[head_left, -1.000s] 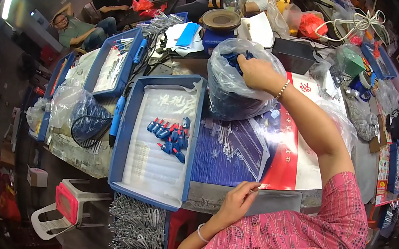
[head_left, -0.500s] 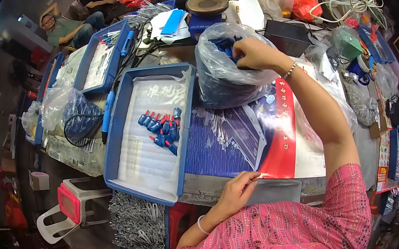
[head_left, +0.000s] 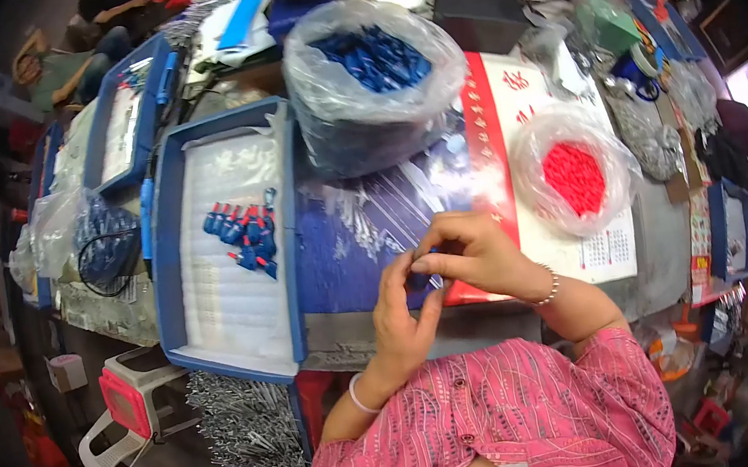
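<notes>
Over the near edge of the table my two hands meet. My right hand [head_left: 486,259] pinches a small dark blue plastic part [head_left: 418,280]. My left hand [head_left: 397,316] closes on the same part from the other side; the fingers hide much of it. Beyond them stands a clear plastic bag [head_left: 323,118] full of blue plastic parts [head_left: 376,58]. To the right, another open bag [head_left: 530,172] holds small bright pink-red pieces [head_left: 575,179]. At left, a blue tray [head_left: 298,341] lined with white carries several blue parts with red tips [head_left: 248,235].
A blue-and-red printed sheet [head_left: 342,279] covers the table under my hands. Below the tray sits a bin of thin metal pieces [head_left: 244,427]. A white stool [head_left: 125,409] stands at lower left. A black box [head_left: 478,17] is behind the bags. A person [head_left: 61,76] sits far left.
My right hand has come out of the bag of blue parts and down to my left hand, which has risen slightly. The bag of pink-red pieces, earlier hidden by my arm, now shows. The view has shifted.
</notes>
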A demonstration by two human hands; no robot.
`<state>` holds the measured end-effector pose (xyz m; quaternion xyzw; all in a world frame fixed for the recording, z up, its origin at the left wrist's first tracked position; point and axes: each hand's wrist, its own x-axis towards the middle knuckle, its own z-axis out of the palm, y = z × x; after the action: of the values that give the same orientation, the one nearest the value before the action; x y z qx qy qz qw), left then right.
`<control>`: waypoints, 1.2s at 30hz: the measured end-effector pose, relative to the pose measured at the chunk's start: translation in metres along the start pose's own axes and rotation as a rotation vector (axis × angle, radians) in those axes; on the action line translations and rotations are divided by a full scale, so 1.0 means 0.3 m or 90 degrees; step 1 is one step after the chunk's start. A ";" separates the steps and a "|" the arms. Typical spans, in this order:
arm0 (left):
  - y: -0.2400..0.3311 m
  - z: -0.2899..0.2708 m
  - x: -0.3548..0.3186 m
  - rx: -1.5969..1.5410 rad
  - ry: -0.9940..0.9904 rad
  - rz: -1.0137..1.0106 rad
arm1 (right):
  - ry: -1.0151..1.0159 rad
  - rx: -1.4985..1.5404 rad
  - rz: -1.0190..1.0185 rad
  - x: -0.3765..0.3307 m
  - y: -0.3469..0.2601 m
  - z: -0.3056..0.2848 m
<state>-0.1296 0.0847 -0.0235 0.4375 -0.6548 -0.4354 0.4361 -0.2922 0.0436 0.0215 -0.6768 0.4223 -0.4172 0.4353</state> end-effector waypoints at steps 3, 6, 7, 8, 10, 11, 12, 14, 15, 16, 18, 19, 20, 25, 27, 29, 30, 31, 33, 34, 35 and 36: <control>0.025 0.006 0.022 0.031 -0.049 -0.037 | 0.031 0.216 0.297 -0.066 0.047 0.026; 0.028 0.026 0.027 0.069 -0.080 -0.049 | 0.019 0.219 0.330 -0.096 0.077 0.000; 0.032 0.028 0.024 0.071 -0.085 -0.050 | 0.023 0.222 0.332 -0.111 0.065 -0.006; 0.036 0.026 0.019 0.034 -0.090 -0.097 | 0.085 0.012 0.209 -0.130 0.027 -0.018; 0.019 0.016 -0.002 -0.049 -0.111 -0.207 | 0.040 -0.263 -0.018 -0.161 -0.083 -0.068; 0.005 0.008 -0.013 -0.044 -0.108 -0.208 | -0.122 -0.320 -0.029 -0.176 -0.165 -0.083; -0.009 -0.002 -0.024 -0.283 -0.118 -0.306 | -0.284 -0.372 -0.043 -0.204 -0.224 -0.080; -0.037 0.012 -0.012 -0.616 -0.158 -0.436 | -0.194 -0.253 -0.370 -0.273 -0.279 -0.065; -0.036 0.025 -0.009 -0.612 -0.174 -0.441 | -0.234 -0.144 -0.313 -0.282 -0.331 -0.066; -0.032 0.028 -0.009 -0.657 -0.166 -0.461 | -0.280 -0.023 -0.263 -0.276 -0.372 -0.057; -0.019 0.034 -0.009 -0.701 -0.164 -0.485 | -0.312 0.082 -0.239 -0.269 -0.395 -0.061; -0.011 0.037 -0.006 -0.714 -0.165 -0.492 | -0.346 0.180 -0.214 -0.268 -0.403 -0.063; -0.008 0.041 -0.006 -0.727 -0.167 -0.499 | -0.339 0.179 -0.209 -0.271 -0.412 -0.051; -0.027 0.055 0.002 -0.722 -0.177 -0.502 | -0.370 0.295 -0.147 -0.227 -0.437 -0.073; -0.036 0.065 0.010 -0.748 -0.143 -0.490 | -0.448 0.301 -0.093 -0.198 -0.422 -0.079; -0.038 0.070 0.022 -0.770 -0.166 -0.517 | -0.524 0.322 -0.034 -0.182 -0.417 -0.060; -0.028 0.061 0.020 -0.773 -0.180 -0.499 | -0.428 0.227 -0.114 -0.180 -0.432 -0.045; -0.029 0.085 0.029 -0.784 -0.200 -0.478 | -0.332 0.121 -0.183 -0.182 -0.427 -0.051; 0.004 0.041 0.021 -0.716 -0.201 -0.468 | -0.210 -0.141 -0.183 -0.140 -0.397 -0.033; -0.001 0.035 0.014 -0.722 -0.210 -0.464 | -0.089 -0.397 -0.186 -0.114 -0.355 -0.034; -0.005 0.027 0.006 -0.691 -0.211 -0.469 | -0.116 -0.286 -0.137 -0.105 -0.293 -0.097; -0.052 0.046 0.010 -0.665 -0.216 -0.481 | -0.141 -0.176 -0.078 -0.108 -0.179 -0.193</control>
<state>-0.1406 0.0807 -0.0410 0.2931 -0.2190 -0.8813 0.2991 -0.3444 0.0743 0.0815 -0.7964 0.3831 -0.3039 0.3558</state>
